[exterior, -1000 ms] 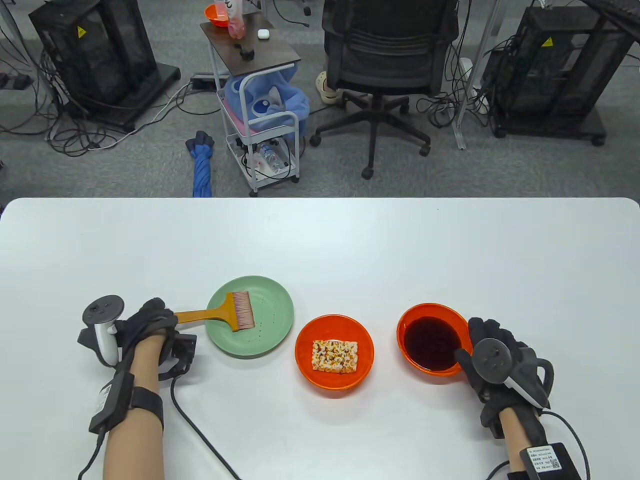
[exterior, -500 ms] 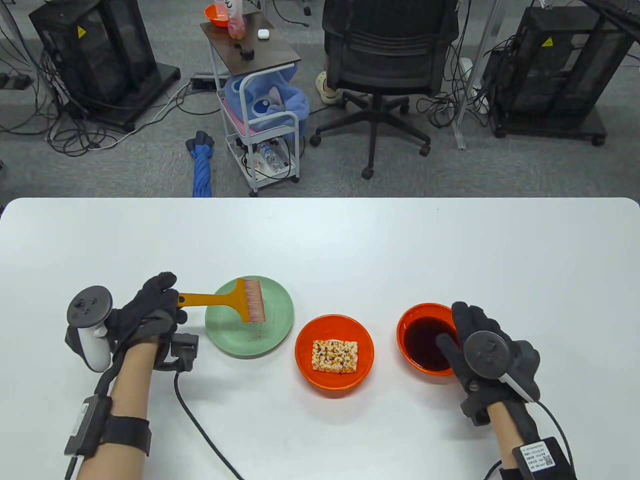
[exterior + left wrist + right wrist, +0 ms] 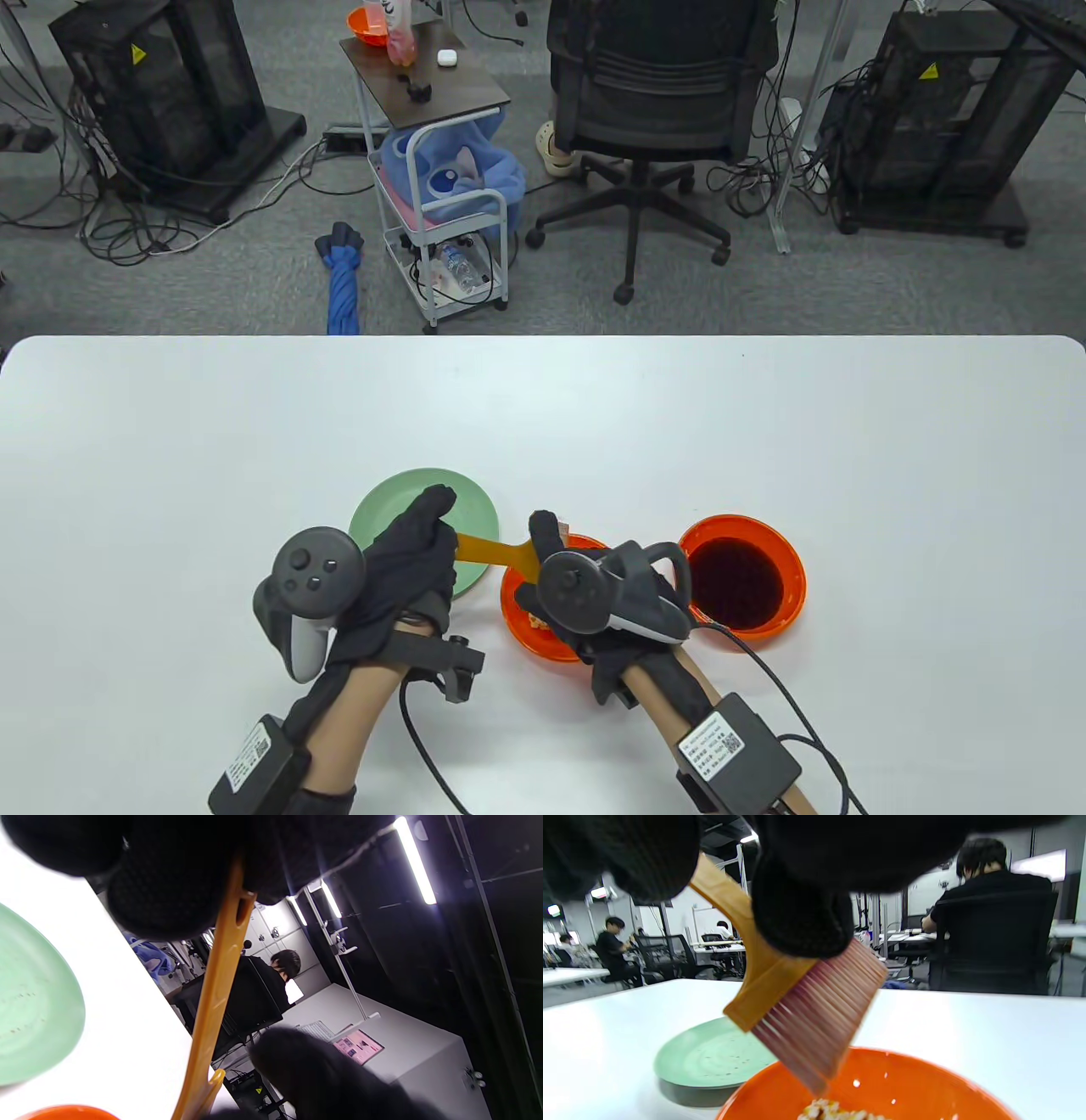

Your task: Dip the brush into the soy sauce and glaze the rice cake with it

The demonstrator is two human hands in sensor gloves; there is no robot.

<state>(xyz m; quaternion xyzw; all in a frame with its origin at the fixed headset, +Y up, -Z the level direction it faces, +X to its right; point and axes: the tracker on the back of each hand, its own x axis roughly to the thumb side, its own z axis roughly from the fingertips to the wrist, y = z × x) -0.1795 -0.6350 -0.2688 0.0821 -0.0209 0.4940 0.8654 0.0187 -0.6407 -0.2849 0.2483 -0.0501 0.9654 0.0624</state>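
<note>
The brush [image 3: 496, 553] has an orange handle and reddish bristles [image 3: 818, 1027]. My left hand [image 3: 437, 535] grips the end of the handle [image 3: 216, 984]. My right hand [image 3: 547, 548] grips the brush close to its head. The bristles hang tilted just above the rice cake [image 3: 827, 1111] in the orange bowl [image 3: 519, 635], which my right hand mostly hides in the table view. The orange bowl of dark soy sauce [image 3: 736, 581] stands to the right of that hand, untouched.
The green plate [image 3: 382, 509] lies bare behind my left hand and left of the rice cake bowl; it also shows in the right wrist view [image 3: 712, 1056]. Glove cables trail toward the table's near edge.
My left hand lifted the brush off the green plate and carried it right. My right hand left the soy sauce bowl, moved left and took hold of the brush over the rice cake bowl.
</note>
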